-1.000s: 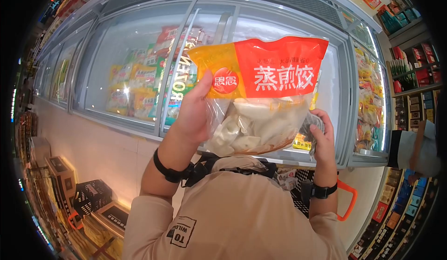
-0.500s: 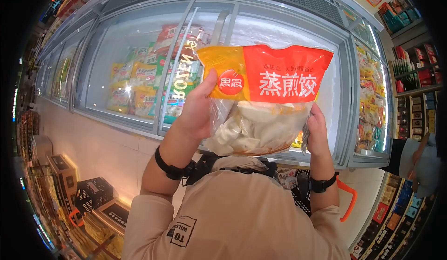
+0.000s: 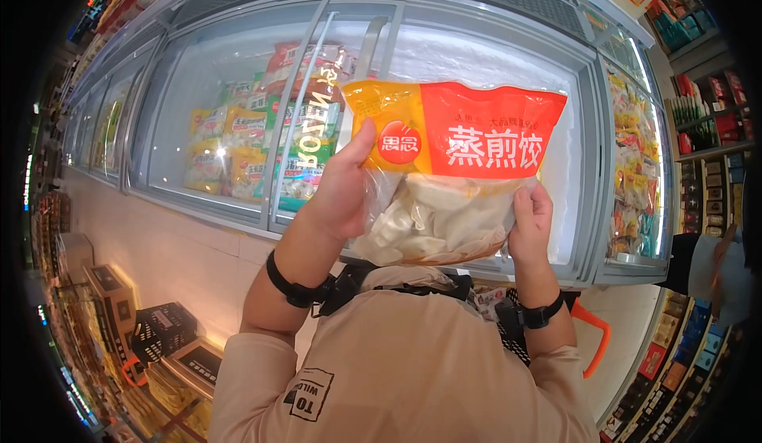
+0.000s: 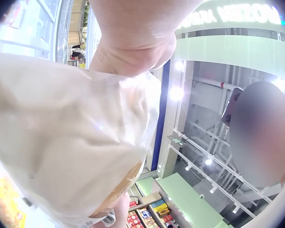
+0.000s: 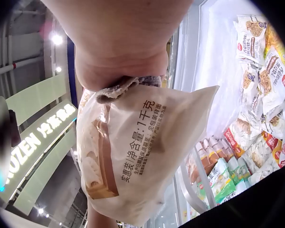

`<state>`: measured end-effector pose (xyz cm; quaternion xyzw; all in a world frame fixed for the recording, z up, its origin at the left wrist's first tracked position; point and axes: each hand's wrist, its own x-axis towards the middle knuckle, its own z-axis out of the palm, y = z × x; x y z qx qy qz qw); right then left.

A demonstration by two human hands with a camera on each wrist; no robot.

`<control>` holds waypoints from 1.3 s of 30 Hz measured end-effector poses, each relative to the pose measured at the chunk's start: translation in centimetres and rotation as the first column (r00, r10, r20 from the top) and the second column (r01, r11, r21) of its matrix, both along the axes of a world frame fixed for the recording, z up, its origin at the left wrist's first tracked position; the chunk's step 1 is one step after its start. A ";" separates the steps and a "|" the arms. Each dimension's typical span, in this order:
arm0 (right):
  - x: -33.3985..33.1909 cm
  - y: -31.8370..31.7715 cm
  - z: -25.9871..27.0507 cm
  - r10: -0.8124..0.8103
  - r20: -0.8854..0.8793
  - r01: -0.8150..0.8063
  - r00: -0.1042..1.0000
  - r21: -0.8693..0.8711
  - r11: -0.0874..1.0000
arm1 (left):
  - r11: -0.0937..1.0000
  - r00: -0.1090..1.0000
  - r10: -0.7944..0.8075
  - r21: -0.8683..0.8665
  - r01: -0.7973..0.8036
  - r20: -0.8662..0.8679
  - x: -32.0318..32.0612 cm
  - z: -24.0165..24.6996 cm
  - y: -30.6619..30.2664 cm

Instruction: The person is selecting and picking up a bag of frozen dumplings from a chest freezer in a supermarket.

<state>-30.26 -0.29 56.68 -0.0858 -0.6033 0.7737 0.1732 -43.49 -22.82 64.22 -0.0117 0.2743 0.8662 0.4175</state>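
Observation:
A large bag of frozen dumplings [image 3: 492, 137], orange and red on top with a see-through lower part, is held up in front of the chest in the head view. My left hand [image 3: 343, 193] grips its left edge, thumb lying over the orange front. At the lower right edge, my right hand [image 3: 532, 225] pinches the bag with curled fingers. The bag's pale lower side [image 4: 66, 137] fills much of the left wrist view. Seen from the right wrist, a crumpled grey cloth-like piece [image 5: 119, 90] sits between that hand and the bag's printed bottom [image 5: 128, 156].
Behind the bag stands a chest freezer [image 3: 595, 173] with sliding glass lids and a handle [image 3: 371, 50]. Packed bags [image 3: 226, 149] lie inside on the left. An orange basket handle [image 3: 591, 340] shows by my right arm. A black basket [image 3: 163, 328] is at lower left, another person's sleeve [image 3: 698, 264] at right.
The bag has moved slightly right and down. My right hand has shifted up along its right edge, thumb and fingers now at the front, and the grey piece has gone from the head view.

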 end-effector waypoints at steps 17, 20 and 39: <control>0.1 0.5 -0.8 -0.100 0.041 0.107 0.994 -0.246 0.963 | 0.997 0.996 -0.079 -0.018 0.079 -0.028 0.3 -2.3 -0.4; 0.0 0.4 -0.6 -0.107 0.035 0.112 0.994 -0.252 0.961 | 0.992 0.991 -0.130 -0.002 0.130 -0.039 0.3 -2.4 -0.6; 0.4 0.1 0.0 -0.116 0.047 0.125 0.992 -0.309 0.943 | 0.962 0.926 -0.250 0.036 0.271 -0.281 0.0 -3.7 -1.8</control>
